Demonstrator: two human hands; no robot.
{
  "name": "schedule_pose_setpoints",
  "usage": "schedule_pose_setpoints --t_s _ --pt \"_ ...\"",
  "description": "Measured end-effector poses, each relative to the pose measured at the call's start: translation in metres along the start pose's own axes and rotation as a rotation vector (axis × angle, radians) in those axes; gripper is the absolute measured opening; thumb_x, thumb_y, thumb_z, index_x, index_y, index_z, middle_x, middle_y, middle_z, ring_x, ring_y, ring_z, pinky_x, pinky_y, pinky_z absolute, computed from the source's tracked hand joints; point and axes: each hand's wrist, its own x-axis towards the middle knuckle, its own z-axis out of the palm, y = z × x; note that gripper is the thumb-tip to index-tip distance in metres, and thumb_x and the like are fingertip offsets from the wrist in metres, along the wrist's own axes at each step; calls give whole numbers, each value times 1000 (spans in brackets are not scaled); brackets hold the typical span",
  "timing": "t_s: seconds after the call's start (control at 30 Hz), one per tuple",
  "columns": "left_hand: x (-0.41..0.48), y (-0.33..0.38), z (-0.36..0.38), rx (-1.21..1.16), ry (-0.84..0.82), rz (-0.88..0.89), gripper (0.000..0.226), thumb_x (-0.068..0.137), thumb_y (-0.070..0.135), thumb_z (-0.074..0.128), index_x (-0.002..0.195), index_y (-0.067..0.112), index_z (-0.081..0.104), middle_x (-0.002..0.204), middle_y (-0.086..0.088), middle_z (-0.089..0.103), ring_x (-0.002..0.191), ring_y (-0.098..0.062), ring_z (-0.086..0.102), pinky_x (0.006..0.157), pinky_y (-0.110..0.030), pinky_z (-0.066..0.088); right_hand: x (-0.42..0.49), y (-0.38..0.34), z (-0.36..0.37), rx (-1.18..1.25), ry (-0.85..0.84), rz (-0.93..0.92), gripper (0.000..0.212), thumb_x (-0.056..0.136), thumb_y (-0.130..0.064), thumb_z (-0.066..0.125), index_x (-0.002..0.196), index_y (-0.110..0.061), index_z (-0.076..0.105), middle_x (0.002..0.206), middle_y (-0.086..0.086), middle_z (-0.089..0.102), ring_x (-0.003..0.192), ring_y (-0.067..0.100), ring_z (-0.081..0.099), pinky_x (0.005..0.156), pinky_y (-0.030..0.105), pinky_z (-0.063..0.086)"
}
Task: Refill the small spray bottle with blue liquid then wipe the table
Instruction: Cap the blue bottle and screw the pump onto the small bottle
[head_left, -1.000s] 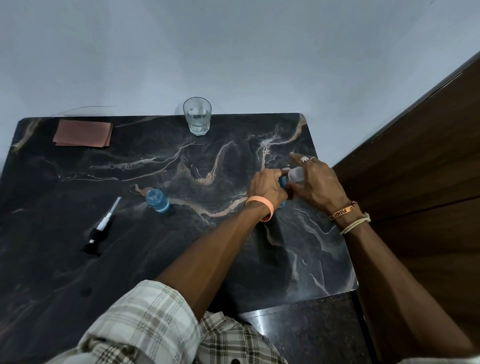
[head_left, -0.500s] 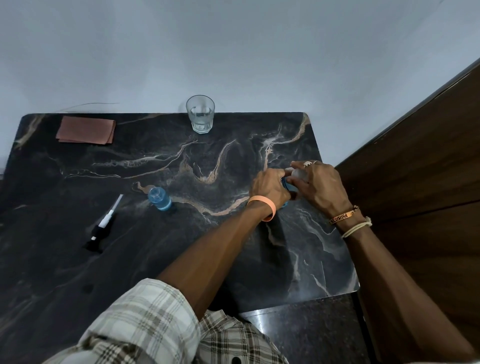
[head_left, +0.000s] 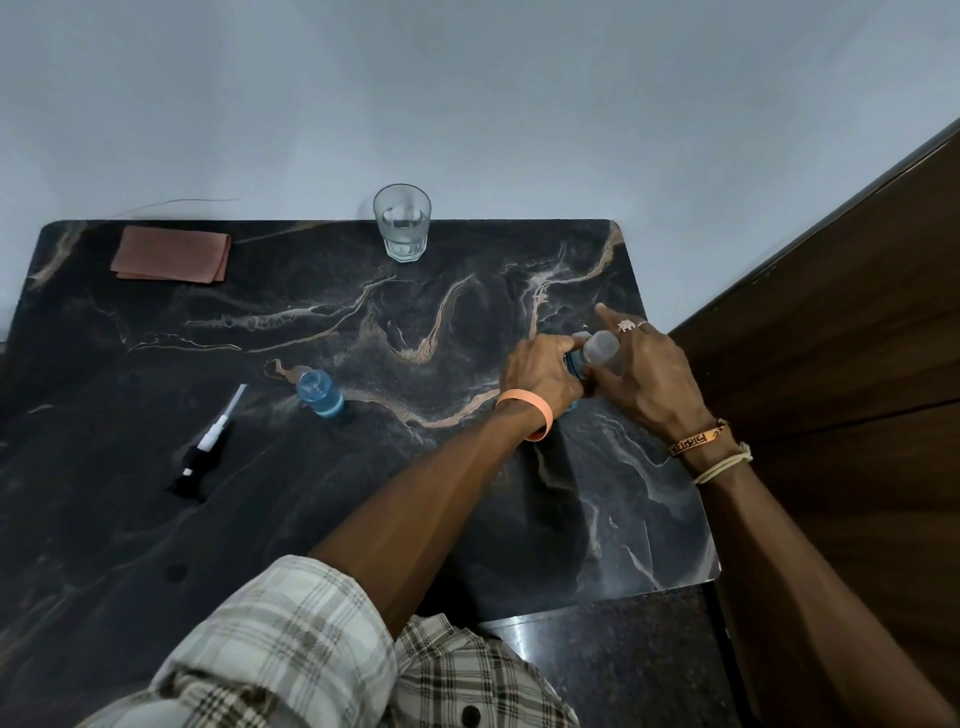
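1. Dark marbled surface is meeting a grey wall, with a wooden panel bordering it on the right.
2. Head view: left grip is clasping the refill bottle. Right grip is pinching its cap. The index finger, down half a second ago, is lifting, so cap-turning is probably continuing.
3. Small spray bottle is standing uncapped, well left.

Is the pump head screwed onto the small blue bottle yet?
No, the small blue bottle stands open-necked, and the pump head lies on the table apart from it.
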Motion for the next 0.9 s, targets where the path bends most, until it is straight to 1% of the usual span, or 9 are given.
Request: schedule_pose_setpoints --t_s 0.07,0.13,0.27,0.33,0.43,0.57,0.67,0.77,0.9 --pt "0 1 0 4 3 0 60 64 36 89 120 30 68 106 1 75 97 -20 69 84 -35 57 0 3 1 5 35 -2 54 87 -24 71 137 -13 56 128 13 64 111 27 64 91 30 48" --pt "1 1 0 0 -1 3 63 64 35 89 122 31 67 111 3 73 102 -19 68 88 -35 56 -1 3 3 14 77 58 51 85 -31 74 131 -12 62 122 12 68 105 25 67 87 29 50" --pt "2 0 2 20 16 -7 64 65 36 88 124 34 64 108 2 74 98 -21 68 84 -36 58 -2 1 3 40 68 -12 52 86 -29 73 133 -13 59 134 14 60 116 29 60 94 37 48" --pt "2 0 2 33 22 -7 63 63 40 88 122 33 65 107 2 73 99 -20 68 84 -37 58 -1 1 4 56 72 4 48 89 -27 70 134 -14 59 130 11 63 112 26 63 92 33 48" --pt "3 2 3 49 22 14 61 63 39 89 118 29 66 109 1 72 100 -23 67 85 -39 57 2 0 4 37 110 92 50 83 -32 76 129 -15 64 121 9 68 102 22 66 85 25 47" --pt "5 2 6 36 28 -12 59 63 34 89 114 27 60 109 -3 71 100 -25 67 83 -39 58 1 -5 2 27 68 -3 46 88 -23 70 132 -13 61 133 10 61 118 23 59 97 31 46" --pt "5 2 6 -7 21 -43 62 60 33 91 111 27 56 106 -1 71 97 -23 68 81 -37 59 2 -5 2 39 91 42 41 87 -23 73 127 -16 66 125 9 66 106 22 65 89 27 49" --pt "6 0 3 -28 9 -59 65 56 33 92 108 28 53 105 0 69 98 -24 66 82 -38 58 4 -5 2 -16 44 27 43 88 -24 70 130 -16 63 126 9 64 110 23 62 92 27 47" --pt "6 0 0 -51 -6 -39 79 56 33 92 121 28 49 118 2 67 108 -25 63 88 -39 55 5 -4 -1 -21 4 1 40 92 -23 66 131 -16 62 125 10 65 111 23 62 93 28 46"
